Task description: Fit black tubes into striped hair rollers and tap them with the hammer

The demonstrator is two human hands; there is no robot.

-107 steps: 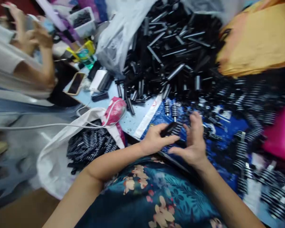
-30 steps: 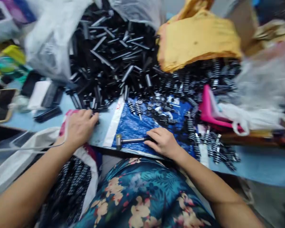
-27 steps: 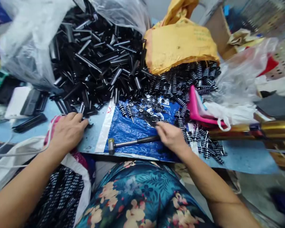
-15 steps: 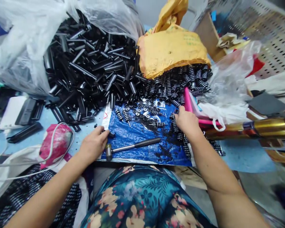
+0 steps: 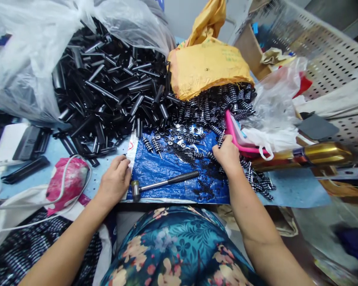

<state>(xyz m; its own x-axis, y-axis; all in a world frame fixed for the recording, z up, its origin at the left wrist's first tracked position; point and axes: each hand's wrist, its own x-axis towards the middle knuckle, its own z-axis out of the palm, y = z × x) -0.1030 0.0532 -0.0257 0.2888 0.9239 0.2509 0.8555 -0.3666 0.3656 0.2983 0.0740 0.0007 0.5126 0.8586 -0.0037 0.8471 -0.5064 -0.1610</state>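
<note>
Resting knuckles-up, left hand beside hammer.

Both bare forearms reach forward from the lower edge of the view, angled slightly toward each other. The left hand lies palm down, fingers curled loosely under, the thumb tucked toward the palm. The right hand stretches farther out, back of the hand up, wrist straight, with its fingers bent downward and closed together at the tips.

blue sheet mostly bare, hammer across it
</note>
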